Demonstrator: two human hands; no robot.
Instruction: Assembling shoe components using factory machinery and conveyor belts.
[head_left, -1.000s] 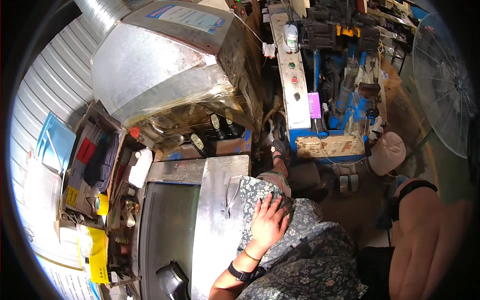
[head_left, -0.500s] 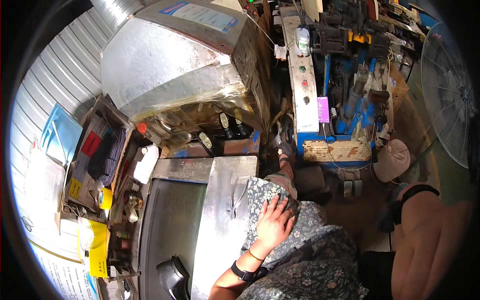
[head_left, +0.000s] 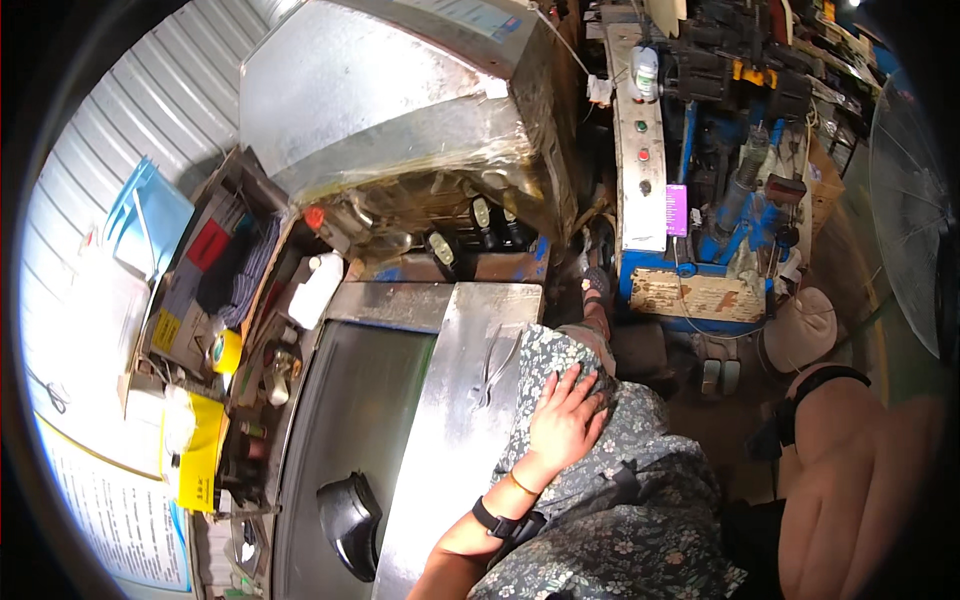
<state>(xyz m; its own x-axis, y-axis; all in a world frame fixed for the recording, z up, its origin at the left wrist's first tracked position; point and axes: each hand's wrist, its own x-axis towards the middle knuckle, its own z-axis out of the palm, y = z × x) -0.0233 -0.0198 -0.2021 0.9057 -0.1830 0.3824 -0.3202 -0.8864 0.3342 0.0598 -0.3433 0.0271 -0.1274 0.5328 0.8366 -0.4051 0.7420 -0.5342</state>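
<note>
My left hand (head_left: 565, 418) lies flat on a dark floral cloth (head_left: 640, 500) over my lap, fingers stretched and a little apart, with nothing in it. A black band and a thin gold-coloured bracelet circle that wrist. Very close and blurred at the lower right is my right hand (head_left: 832, 480), a black strap at its wrist. Its fingers run out of the picture, so what they touch is hidden. To the left of my lap, a glossy black shoe (head_left: 350, 525) sits on a dark belt (head_left: 370, 400) beside a bare metal ledge (head_left: 470, 370).
Ahead stands a metal hood (head_left: 380, 110), with black shoe-like pieces (head_left: 442, 252) under it. A blue-framed machine (head_left: 700, 290) with pedals is at the right, near a large fan (head_left: 910, 200). Cartons, a white bottle (head_left: 318, 290) and yellow tape (head_left: 226, 352) crowd the left side.
The view has shifted, so the surroundings appear farther right and mostly higher. My left hand stays spread on the cloth. My right hand remains close at the lower right.
</note>
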